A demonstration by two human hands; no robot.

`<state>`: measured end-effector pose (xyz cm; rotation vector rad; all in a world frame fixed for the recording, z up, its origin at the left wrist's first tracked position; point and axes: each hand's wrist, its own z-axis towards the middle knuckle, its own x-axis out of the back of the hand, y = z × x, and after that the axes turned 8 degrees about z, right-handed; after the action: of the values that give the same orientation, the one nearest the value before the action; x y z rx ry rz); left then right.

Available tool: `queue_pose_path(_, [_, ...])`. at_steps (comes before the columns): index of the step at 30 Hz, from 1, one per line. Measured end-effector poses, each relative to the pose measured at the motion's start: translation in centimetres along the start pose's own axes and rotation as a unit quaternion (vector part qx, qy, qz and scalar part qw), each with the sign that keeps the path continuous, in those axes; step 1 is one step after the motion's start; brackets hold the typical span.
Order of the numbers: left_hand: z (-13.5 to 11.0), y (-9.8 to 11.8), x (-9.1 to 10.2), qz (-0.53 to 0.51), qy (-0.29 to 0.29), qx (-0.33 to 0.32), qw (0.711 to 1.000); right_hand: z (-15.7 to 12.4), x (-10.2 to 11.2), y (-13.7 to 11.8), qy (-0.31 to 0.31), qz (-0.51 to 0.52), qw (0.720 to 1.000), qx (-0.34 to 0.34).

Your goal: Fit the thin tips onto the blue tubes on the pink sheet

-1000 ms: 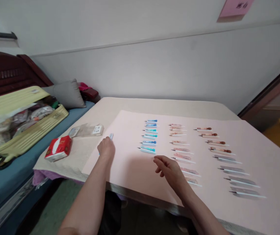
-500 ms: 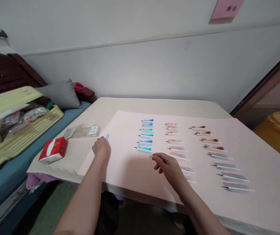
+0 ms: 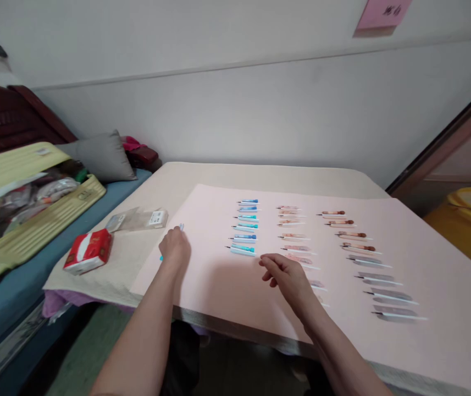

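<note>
At least one slim pale-blue plastic pen (image 3: 182, 226) lies under our curled left hand (image 3: 173, 245), nine o'clock; grip, we cannot tell. Judged unplaced. Slim blue-teal plastic pens (image 3: 246, 226), eleven o'clock: column laid. Right hand (image 3: 288, 272), dial centre: loosely half-spread, holding nothing visible. Slim pink plastic pens (image 3: 295, 236), one o'clock; slim brown-grey plastic pens (image 3: 354, 235), three: columns laid.

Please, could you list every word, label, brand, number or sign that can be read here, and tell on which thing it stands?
No text can be read with certainty.
Pink note on the wall: dark characters, too blurred to read.
White label on the clear bag: too small.
Red packet: any print too blurred.
Blue pens: any print too small.
</note>
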<state>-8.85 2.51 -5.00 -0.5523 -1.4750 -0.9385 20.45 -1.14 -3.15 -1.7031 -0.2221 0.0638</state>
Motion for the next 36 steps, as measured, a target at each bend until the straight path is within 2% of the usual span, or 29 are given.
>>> queue_pose_path(2, [-0.9, 1.6, -0.3, -0.120, -0.053, -0.023, 0.991, 0.0, 0.1, -0.4, 0.011, -0.001, 1.000, -0.002])
queue_pose_path(5, [-2.9, 4.6, -1.3, -0.194, -0.113, -0.070, 0.972, 0.2, 0.3, -0.4, 0.022, 0.005, 1.000, 0.015])
queue_pose_path(8, [-4.7, 6.8, -1.7, -0.282, -0.162, -0.093, 0.941, 0.8, 0.4, 0.4, 0.026, 0.014, 0.999, 0.041])
queue_pose_path(9, [-5.1, 7.2, -1.7, -0.342, -0.175, -0.081, 0.920, 1.0, 0.5, 0.7, 0.029, 0.009, 0.998, 0.049])
queue_pose_path(10, [-5.4, 7.4, -1.6, -0.444, -0.195, -0.042, 0.873, 1.3, 0.6, 1.2, 0.034, -0.001, 0.998, 0.056])
queue_pose_path(12, [-5.8, 7.3, -1.4, -0.612, -0.224, 0.053, 0.756, 1.9, 0.8, 1.9, 0.046, -0.043, 0.995, 0.074])
queue_pose_path(13, [-6.0, 7.2, -1.3, -0.665, -0.237, 0.101, 0.701, 2.2, 0.9, 2.3, 0.052, -0.073, 0.992, 0.085])
queue_pose_path(14, [-6.1, 7.0, -1.3, -0.696, -0.249, 0.143, 0.658, 2.5, 0.9, 2.6, 0.056, -0.109, 0.988, 0.096])
queue_pose_path(15, [-6.2, 6.9, -1.4, -0.713, -0.260, 0.180, 0.626, 2.7, 0.8, 2.9, 0.059, -0.150, 0.981, 0.106])
queue_pose_path(17, [-6.6, 6.9, -1.5, -0.727, -0.271, 0.234, 0.586, 3.2, 0.5, 3.3, 0.063, -0.242, 0.960, 0.129])
queue_pose_path(22, [-7.4, 7.7, -1.7, -0.741, -0.232, 0.291, 0.558, 3.8, -1.4, 4.0, 0.045, -0.446, 0.882, 0.148])
queue_pose_path(27, [-7.6, 7.9, -2.4, -0.731, -0.211, 0.333, 0.557, 4.1, -2.7, 4.6, 0.007, -0.552, 0.824, 0.128])
queue_pose_path(31, [-8.0, 8.0, -3.1, -0.721, -0.197, 0.354, 0.563, 4.2, -3.3, 4.6, 0.000, -0.577, 0.807, 0.128])
queue_pose_path(36, [-9.4, 8.4, -3.5, -0.709, -0.210, 0.358, 0.570, 4.0, -3.8, 4.5, -0.009, -0.578, 0.807, 0.120])
